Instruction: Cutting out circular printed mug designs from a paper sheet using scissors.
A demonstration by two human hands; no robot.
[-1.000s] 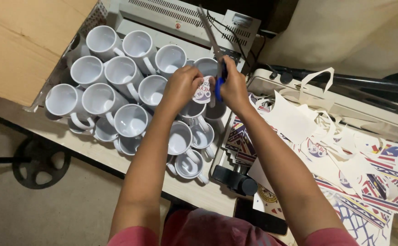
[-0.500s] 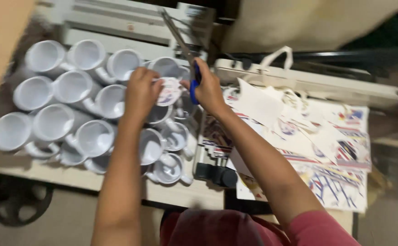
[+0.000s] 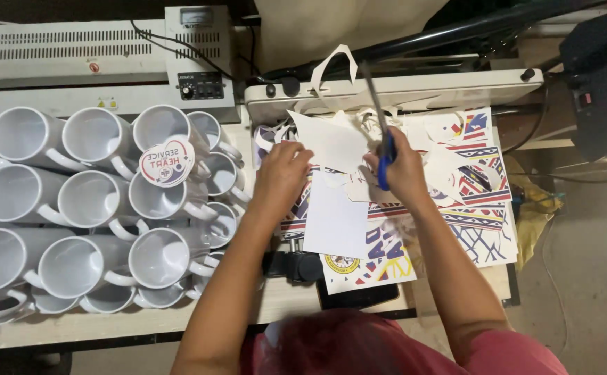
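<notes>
My right hand (image 3: 407,170) grips blue-handled scissors (image 3: 381,132), blades pointing away from me. My left hand (image 3: 282,173) rests on a white sheet of paper (image 3: 334,208) lying over a pile of printed cut-outs (image 3: 470,187) with red, blue and yellow patterns. To the left, a round printed sticker (image 3: 167,163) lies on top of the white mugs (image 3: 95,201), which stand packed together in rows.
A grey laminating machine (image 3: 74,52) runs along the back left. A white press plate (image 3: 400,90) and black arm lie behind the paper pile. A black object (image 3: 296,266) sits near the table's front edge (image 3: 143,323). Floor shows at the right.
Both hands have moved right, from above the mugs to the paper pile. The round sticker now lies on the mugs, out of my left hand. The scissors stayed in my right hand.
</notes>
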